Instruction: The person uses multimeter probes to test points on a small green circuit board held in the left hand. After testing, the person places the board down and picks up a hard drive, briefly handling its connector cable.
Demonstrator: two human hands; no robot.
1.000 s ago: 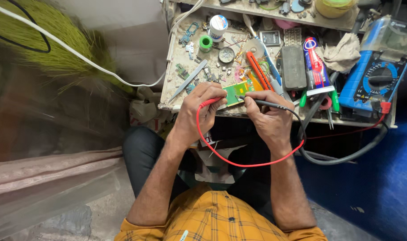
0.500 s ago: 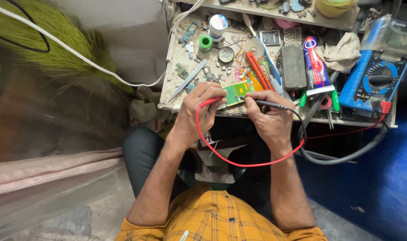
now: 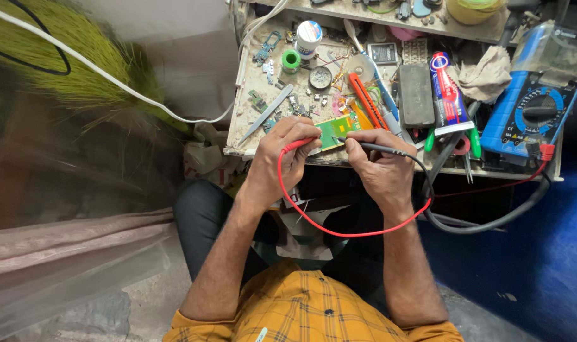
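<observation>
A small green circuit board (image 3: 336, 131) lies at the near edge of a cluttered work tray (image 3: 250, 95). My left hand (image 3: 287, 155) grips a red test probe whose tip touches the board's left side. My right hand (image 3: 378, 166) grips a black test probe (image 3: 370, 147), its point resting on the board's right part. A red lead (image 3: 339, 233) loops down from my left hand below both wrists and runs right to a blue multimeter (image 3: 532, 114) on the tray's right end. A black lead (image 3: 484, 221) runs beside it.
On the tray lie metal tweezers (image 3: 266, 114), a white round tub (image 3: 308, 36), a green tape roll (image 3: 291, 61), an orange-red cutter (image 3: 368, 101), a dark grey block (image 3: 416, 95), a glue tube (image 3: 448, 95) and a crumpled cloth (image 3: 486, 75). A green broom (image 3: 79, 69) and white cable (image 3: 111, 79) lie left.
</observation>
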